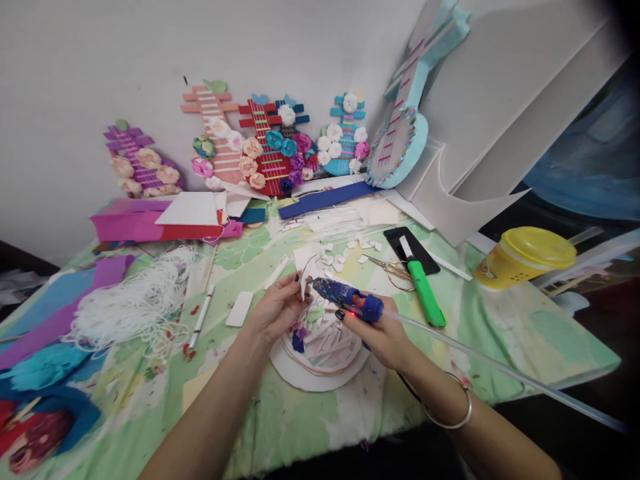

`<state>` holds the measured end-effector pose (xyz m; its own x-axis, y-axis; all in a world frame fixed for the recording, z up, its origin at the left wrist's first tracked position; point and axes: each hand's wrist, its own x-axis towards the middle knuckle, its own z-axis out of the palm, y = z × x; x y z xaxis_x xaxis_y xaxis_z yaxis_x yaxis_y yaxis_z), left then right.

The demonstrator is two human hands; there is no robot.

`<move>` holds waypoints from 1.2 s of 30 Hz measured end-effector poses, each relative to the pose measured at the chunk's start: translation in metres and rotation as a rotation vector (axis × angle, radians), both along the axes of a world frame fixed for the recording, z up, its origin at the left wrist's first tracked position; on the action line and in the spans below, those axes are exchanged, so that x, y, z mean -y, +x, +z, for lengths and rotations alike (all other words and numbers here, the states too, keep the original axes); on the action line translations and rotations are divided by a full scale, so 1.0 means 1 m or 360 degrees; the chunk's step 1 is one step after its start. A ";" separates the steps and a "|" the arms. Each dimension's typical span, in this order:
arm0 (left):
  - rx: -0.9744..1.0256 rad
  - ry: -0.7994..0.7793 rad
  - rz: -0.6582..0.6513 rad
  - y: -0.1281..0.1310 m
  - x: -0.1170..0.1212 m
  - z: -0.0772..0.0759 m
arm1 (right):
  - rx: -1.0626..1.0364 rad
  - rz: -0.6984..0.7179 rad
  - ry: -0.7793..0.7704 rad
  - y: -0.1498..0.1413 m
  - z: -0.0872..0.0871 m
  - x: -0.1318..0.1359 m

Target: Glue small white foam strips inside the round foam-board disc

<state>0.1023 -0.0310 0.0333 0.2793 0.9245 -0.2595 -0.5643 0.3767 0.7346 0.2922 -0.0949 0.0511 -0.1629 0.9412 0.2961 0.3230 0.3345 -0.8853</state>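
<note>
Head view: nearest you, a bracelet [470,405] circles your right wrist, and a long clear stick [500,362] runs from the back of the glue gun [345,295] out past the forearm. Your right hand [383,340] is wrapped around the gun; its trigger is hidden, so finger pressure there cannot be told. A red light shows by the thumb.

Your left hand [273,310] has thumb and fingertips pinched together on a small white piece [304,283], held upright above the round white board [320,382], which carries pale strips and scraps.

Caution: the gun's front end sits right beside the left fingertips. If either hand slips, hot glue could reach the skin. A knock to the protruding stick could swing the gun off aim. Excess squeeze could drip glue onto the scraps below. A loose pinch could let the piece twist.

Left of the board lie a marker [203,317] and a heap of white cord [130,300]; stray loops could snag a sleeve or tool. To the right, scissors [395,269] and a green cutter [425,293] lie near a phone [425,259]; reaching blindly there risks a cut. Farthest back, decorated paper guitars [270,153] lean against the wall.
</note>
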 end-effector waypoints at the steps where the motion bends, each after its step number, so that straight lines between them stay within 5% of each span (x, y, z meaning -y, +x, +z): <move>1: 0.0013 -0.0011 -0.0002 0.000 0.001 0.000 | -0.0030 -0.0018 -0.0006 0.000 0.000 -0.001; 8: 0.0065 -0.0108 -0.0010 0.003 0.004 0.001 | -0.0100 -0.0157 -0.0019 0.004 0.003 -0.006; 22: 0.0042 -0.0050 -0.0012 0.003 0.003 -0.001 | 0.0028 0.0010 -0.0081 0.004 0.000 0.004; 27: 0.0006 -0.0061 0.0049 0.002 0.002 -0.001 | -0.0232 0.0099 -0.0204 0.010 -0.003 0.004; 30: -0.0239 0.0047 0.0043 -0.002 0.001 0.000 | -0.0541 -0.0055 -0.0172 0.021 -0.003 -0.003; 36: -0.1395 0.0698 -0.0247 -0.006 0.011 0.017 | -0.0740 -0.0388 -0.0124 0.046 -0.009 -0.016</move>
